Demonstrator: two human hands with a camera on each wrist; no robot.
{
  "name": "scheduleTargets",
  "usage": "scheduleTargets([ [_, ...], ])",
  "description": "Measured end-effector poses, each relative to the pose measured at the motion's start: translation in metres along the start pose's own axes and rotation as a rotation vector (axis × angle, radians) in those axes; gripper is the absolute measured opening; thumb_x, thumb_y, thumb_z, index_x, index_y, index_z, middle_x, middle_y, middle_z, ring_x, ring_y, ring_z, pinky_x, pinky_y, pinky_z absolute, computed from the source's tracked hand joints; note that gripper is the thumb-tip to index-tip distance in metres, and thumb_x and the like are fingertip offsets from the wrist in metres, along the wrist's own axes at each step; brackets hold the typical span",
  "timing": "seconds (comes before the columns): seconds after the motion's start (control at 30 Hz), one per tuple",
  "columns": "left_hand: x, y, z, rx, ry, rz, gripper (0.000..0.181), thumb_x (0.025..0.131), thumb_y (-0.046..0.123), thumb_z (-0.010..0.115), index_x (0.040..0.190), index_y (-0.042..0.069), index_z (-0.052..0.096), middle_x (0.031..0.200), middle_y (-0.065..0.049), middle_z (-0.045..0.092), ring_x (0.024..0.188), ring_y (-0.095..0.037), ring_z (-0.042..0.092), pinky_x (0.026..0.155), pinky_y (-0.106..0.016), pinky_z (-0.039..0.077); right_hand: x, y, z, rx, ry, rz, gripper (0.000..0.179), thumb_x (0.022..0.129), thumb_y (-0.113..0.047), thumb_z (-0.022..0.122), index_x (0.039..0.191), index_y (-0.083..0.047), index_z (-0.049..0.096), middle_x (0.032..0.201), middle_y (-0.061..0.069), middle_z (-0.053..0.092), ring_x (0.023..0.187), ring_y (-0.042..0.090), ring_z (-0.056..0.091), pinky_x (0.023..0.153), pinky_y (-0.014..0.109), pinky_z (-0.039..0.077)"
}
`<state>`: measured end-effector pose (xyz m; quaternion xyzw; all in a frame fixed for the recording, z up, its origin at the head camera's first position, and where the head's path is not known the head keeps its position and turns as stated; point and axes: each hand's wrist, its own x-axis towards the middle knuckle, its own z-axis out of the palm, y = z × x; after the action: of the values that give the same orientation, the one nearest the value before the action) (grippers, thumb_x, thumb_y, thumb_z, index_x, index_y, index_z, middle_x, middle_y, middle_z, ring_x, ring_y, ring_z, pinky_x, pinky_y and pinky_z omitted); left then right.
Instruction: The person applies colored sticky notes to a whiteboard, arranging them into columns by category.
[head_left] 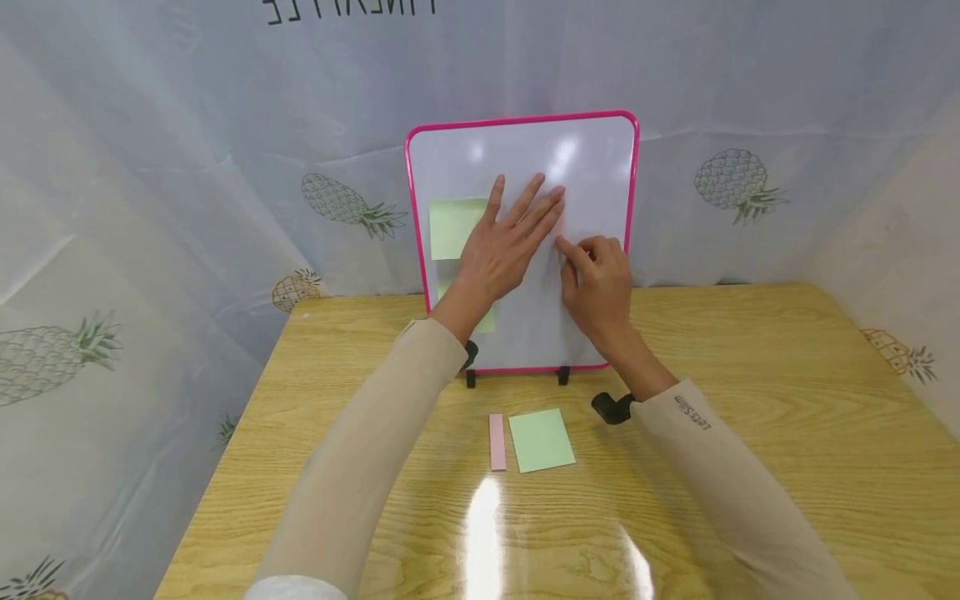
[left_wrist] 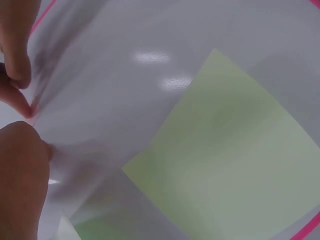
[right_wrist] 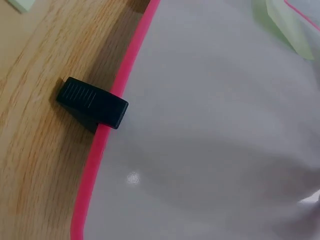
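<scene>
A whiteboard (head_left: 525,150) with a pink frame stands upright on black feet (head_left: 563,376). My left hand (head_left: 504,242) lies on it, its fingers straight and spread, fingertips over the top of a narrow pink sticky strip (head_left: 560,223). My right hand (head_left: 602,279) pinches around the strip's lower end with thumb and forefinger; most of the strip is hidden by fingers. On the board's left side is a green sticky note (left_wrist: 235,145). Below it, a second green note (head_left: 486,322) shows partly behind my left wrist, with a lifted edge in the right wrist view.
On the wooden table (head_left: 750,400) in front of the board lie a pink strip pad (head_left: 497,442) and a green sticky note pad (head_left: 542,441), side by side. A pineapple-print cloth (head_left: 225,100) hangs behind the board and along both sides.
</scene>
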<state>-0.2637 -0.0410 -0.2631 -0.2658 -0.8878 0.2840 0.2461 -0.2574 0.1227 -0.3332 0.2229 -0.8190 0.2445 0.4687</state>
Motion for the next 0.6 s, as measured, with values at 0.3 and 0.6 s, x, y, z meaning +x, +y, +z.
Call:
scheduleTargets([
  [0.3, -0.008, -0.001, 0.002, 0.002, 0.011, 0.009, 0.069, 0.1, 0.026, 0.039, 0.154, 0.011, -0.002, 0.16, -0.004, -0.005, 0.145, -0.025, -0.01, 0.111, -0.055, -0.011, 0.017, 0.003, -0.004, -0.012, -0.019, -0.029, 0.024, 0.089, -0.003, 0.058, 0.109, 0.001, 0.07, 0.094, 0.021, 0.056, 0.082, 0.036, 0.05, 0.066, 0.045, 0.041],
  [0.6, -0.012, 0.0, 0.002, -0.004, 0.044, 0.009, 0.068, 0.099, 0.026, 0.039, 0.154, 0.007, 0.003, 0.16, -0.005, 0.0, 0.145, -0.025, -0.008, 0.111, -0.054, -0.01, 0.037, 0.004, -0.012, -0.094, -0.128, -0.043, 0.046, 0.09, 0.0, 0.048, 0.134, -0.011, 0.058, 0.104, 0.023, 0.05, 0.089, 0.038, 0.045, 0.064, 0.045, 0.036],
])
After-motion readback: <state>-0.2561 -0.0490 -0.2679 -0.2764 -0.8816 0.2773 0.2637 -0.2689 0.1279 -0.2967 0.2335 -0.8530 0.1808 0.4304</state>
